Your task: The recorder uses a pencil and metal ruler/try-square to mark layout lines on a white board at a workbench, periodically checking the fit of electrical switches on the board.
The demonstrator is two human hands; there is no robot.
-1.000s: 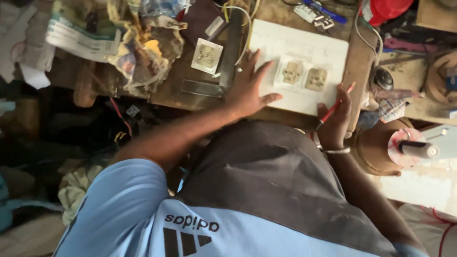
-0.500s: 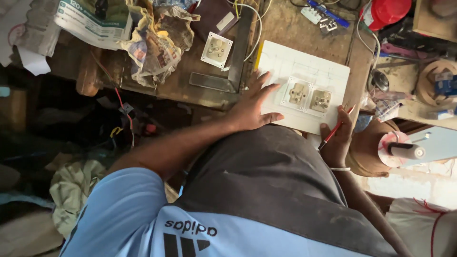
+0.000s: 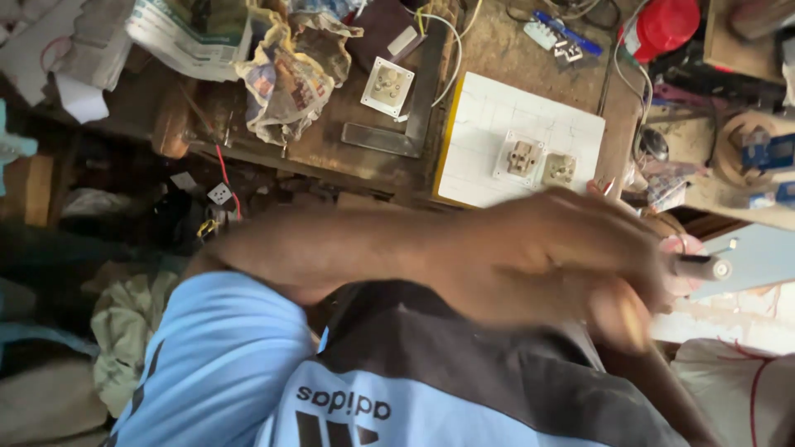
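Note:
My left hand [image 3: 546, 257] is raised off the bench and blurred, close to the camera, with its fingers curved; I cannot see anything in it. It covers my right hand, of which only the forearm [image 3: 662, 397] shows at the lower right. Beyond it lies a white gridded board [image 3: 489, 116] on the wooden bench, with two beige socket inserts [image 3: 520, 157] [image 3: 559, 170] resting side by side on it. A small red tip [image 3: 599, 185] pokes out just above the hand.
A third socket in a white frame [image 3: 387, 85] lies left of the board beside a metal square [image 3: 418, 108]. Crumpled paper [image 3: 290, 74] and a newspaper [image 3: 190, 33] sit further left. A red-capped container [image 3: 667, 25], wires and a round pink-topped spool [image 3: 691, 265] crowd the right.
My left hand has lifted off the white board and swung down and right toward the camera, now covering my right hand. The view has shifted slightly.

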